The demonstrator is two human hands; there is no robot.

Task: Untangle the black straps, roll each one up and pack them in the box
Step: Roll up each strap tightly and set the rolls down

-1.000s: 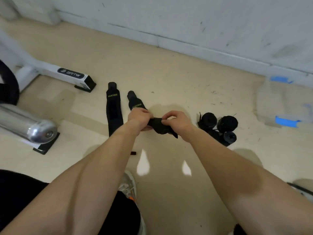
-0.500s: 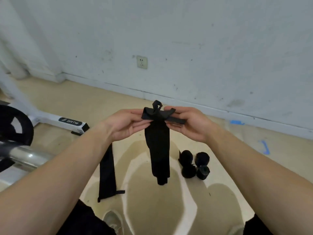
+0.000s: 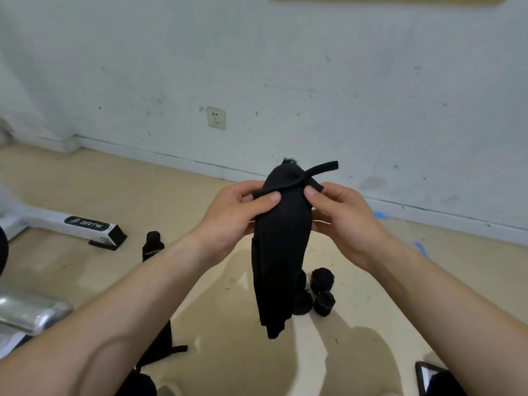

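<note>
- Your left hand (image 3: 234,215) pinches the black strap (image 3: 281,252) near its top, thumb pressed on the front, centre frame.
- Your right hand (image 3: 345,224) pinches the same top edge from the right side.
- The strap hangs straight down between both hands.
- Rolled straps (image 3: 323,290) sit on the floor (image 3: 85,195), lower centre.
- A flat strap (image 3: 153,245) lies left of centre, partly behind your forearm.

Floor strap (image 3: 153,244) partly behind left forearm (image 3: 137,304)

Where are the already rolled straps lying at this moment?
In the head view the rolled straps lie on the floor right of centre, partly behind the lower end of the hanging strap, below the right hand.
</note>
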